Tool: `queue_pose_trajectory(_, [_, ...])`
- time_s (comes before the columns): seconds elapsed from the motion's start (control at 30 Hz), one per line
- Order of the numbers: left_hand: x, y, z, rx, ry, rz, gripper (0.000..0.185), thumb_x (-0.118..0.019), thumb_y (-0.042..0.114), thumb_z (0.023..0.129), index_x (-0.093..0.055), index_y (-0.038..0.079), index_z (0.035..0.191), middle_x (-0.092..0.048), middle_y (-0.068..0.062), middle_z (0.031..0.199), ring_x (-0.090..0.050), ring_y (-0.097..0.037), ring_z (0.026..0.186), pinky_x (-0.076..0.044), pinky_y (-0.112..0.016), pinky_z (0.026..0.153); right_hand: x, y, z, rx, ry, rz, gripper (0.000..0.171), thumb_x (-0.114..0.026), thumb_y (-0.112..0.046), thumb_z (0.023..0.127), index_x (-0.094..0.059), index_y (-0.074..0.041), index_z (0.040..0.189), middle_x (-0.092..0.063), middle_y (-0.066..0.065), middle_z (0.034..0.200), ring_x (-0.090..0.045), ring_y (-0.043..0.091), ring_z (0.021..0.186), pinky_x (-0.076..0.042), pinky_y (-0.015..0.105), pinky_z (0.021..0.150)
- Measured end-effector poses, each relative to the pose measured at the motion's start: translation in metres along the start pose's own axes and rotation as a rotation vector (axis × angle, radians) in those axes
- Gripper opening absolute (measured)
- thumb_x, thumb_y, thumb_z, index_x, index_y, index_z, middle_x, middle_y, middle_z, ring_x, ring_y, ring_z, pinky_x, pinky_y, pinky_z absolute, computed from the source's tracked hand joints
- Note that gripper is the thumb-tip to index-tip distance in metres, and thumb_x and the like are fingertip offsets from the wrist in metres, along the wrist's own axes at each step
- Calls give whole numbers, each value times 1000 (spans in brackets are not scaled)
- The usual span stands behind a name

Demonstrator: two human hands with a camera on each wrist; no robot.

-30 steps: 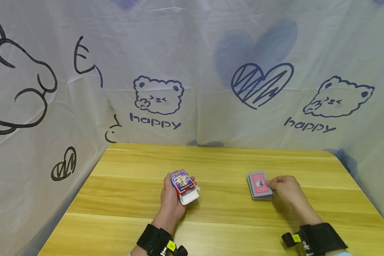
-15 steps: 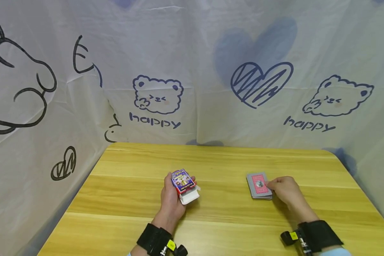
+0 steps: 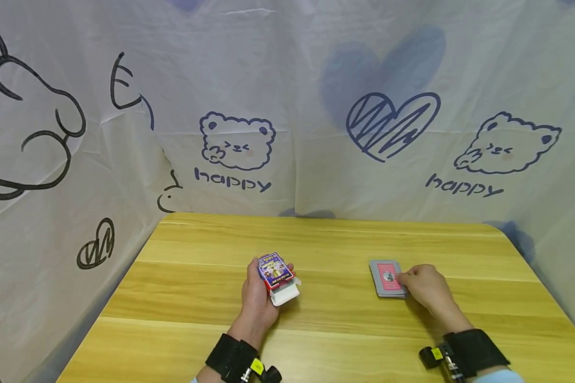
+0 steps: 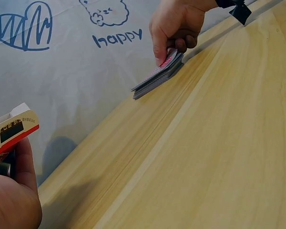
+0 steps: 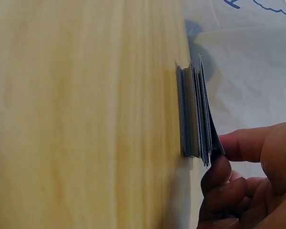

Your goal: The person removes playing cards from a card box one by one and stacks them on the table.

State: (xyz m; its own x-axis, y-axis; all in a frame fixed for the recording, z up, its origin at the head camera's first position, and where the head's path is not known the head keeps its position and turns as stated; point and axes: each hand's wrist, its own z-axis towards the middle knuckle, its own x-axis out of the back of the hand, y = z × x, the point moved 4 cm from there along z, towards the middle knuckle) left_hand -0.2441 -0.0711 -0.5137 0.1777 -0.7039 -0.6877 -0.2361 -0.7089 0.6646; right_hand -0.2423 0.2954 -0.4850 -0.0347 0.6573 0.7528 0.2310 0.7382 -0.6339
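In the head view, my left hand point(image 3: 260, 293) grips a purple and red playing card box point(image 3: 275, 271), its white flap hanging open toward me. The left wrist view shows part of that box point(image 4: 13, 129) resting against my fingers. To the right, a stack of playing cards point(image 3: 386, 277) lies face down on the table, red-patterned backs with grey borders. My right hand point(image 3: 427, 287) pinches the stack's right edge between thumb and forefinger. From the right wrist, the uppermost cards point(image 5: 210, 119) tilt up at the pinched edge, fanned slightly apart from the thicker pile point(image 5: 187, 112) beneath.
The light wood table point(image 3: 326, 335) runs back to a white cloth point(image 3: 297, 69) printed with bears and hearts. More cloth hangs along the left and right sides. A black strap with a small camera point(image 3: 237, 357) is on my left wrist, another strap point(image 3: 474, 352) on my right.
My right hand has shifted slightly left, and the top cards it pinches now line up more closely with the pile below. The left hand and box have hardly moved.
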Motion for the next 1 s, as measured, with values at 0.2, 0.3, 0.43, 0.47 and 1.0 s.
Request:
queue_pose_trajectory(0.2, [1,0,0,7,4,12,64,-28,56,113,-27,14,162,-46,-25,155,-72,-25,113,-62,-43,95,-1,-1,1,5,6,-39,32,-63,-28,100,-62,-6,76,-53,2,70,-44,17,60,-34,30,55])
queue_pose_trajectory(0.3, [1,0,1,9,5,16,65,-28,56,113,-28,14,162,-47,-25,154,-72,-25,114,-62,-43,95,0,-3,1,1,8,-52,31,-64,-28,100,-65,-3,82,-59,5,74,-48,19,63,-36,30,56])
queue_pose_trajectory(0.43, [2,0,1,5,8,24,64,-27,55,113,-28,13,162,-49,-26,153,-72,-26,113,-62,-43,95,1,-5,0,1,26,-65,30,-65,-28,98,-64,1,93,-63,10,83,-53,22,69,-39,31,58])
queue_pose_trajectory(0.47, [1,0,1,5,10,22,64,-28,55,113,-29,13,161,-49,-26,153,-73,-26,112,-62,-43,94,1,-6,-1,5,35,-65,30,-65,-28,98,-63,2,95,-63,11,84,-53,23,70,-40,31,58])
queue_pose_trajectory(1.0, [-5,-5,1,4,-45,0,64,-27,56,113,-29,11,159,-43,-31,156,-69,-31,120,-60,-45,101,-68,-122,-52,208,-66,317,18,-68,-18,101,-74,-3,92,-65,11,74,-39,13,55,-34,26,52])
